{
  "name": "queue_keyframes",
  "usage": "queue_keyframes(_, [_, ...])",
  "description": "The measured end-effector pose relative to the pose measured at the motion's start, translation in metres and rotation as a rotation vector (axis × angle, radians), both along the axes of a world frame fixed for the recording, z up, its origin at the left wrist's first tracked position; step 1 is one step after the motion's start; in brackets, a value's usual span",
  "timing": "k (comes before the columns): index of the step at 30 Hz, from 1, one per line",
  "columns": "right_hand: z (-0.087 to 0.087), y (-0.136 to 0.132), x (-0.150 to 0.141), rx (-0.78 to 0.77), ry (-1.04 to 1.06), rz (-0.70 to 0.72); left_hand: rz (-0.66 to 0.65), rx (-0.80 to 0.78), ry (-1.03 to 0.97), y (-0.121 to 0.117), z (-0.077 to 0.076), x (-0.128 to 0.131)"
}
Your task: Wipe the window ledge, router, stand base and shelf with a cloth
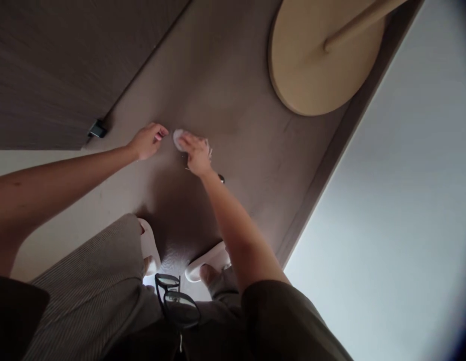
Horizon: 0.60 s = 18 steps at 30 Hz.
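Head view: looking down past the person's own chest at a brown floor [218,75]; one person in frame.

Left hand [147,141]: hanging open just above the floor, fingers loosely curled, holding nothing, fingertips reaching just beside the wad.

Right hand [195,154]: clenching down over the wad, fingers pressing it against the floor.

Task thing: white tissue wad [178,139] is lying on the floor between the two hands, partly under the right fingers, with a frayed bit poking out past the far side of that hand. Material is hard to tell; it could be tissue or cotton.

Nearby: small dark object [221,178] is sitting just beyond the right wrist, too small to name.

Surroundings: round wooden disc [311,65] is resting on the floor at upper right, well apart from the hands, with a wooden pole [361,25] rising from it at a slant. Dark wood panel [48,75] is standing at upper left, with a black fitting [96,129] at its lower corner.

Person: white slippers [208,260] are showing below the body, along with striped trousers [86,286]. Glasses [176,301] are hanging at the chest, and a dark sleeve [281,321] is covering the upper right arm.
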State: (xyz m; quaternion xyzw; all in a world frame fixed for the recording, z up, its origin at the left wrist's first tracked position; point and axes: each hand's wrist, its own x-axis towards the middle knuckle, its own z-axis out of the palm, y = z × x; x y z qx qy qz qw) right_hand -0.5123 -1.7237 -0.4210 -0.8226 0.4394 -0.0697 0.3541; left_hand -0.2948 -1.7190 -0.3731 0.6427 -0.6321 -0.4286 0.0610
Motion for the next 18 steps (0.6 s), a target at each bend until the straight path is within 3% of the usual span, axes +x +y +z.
queue_keyframes(4, [0.02,0.051,0.0,0.145,-0.071,0.145,-0.029,0.048,-0.015,0.022,0.008,0.008])
queue_keyframes(7, [0.024,0.043,-0.001,0.195,-0.158,-0.035,-0.058,0.015,-0.036,0.028,0.01,0.008])
queue_keyframes(11, [0.019,-0.036,-0.007,0.068,-0.22,-0.32,-0.097,-0.045,-0.111,0.011,0.007,0.002])
queue_keyframes(15, [0.002,-0.131,-0.019,-0.138,-0.091,-0.407,-0.086,0.024,-0.194,-0.015,-0.002,-0.005])
queue_keyframes(18, [-0.014,-0.169,-0.023,-0.221,0.0,-0.445,-0.11,0.073,-0.232,-0.023,-0.01,-0.007])
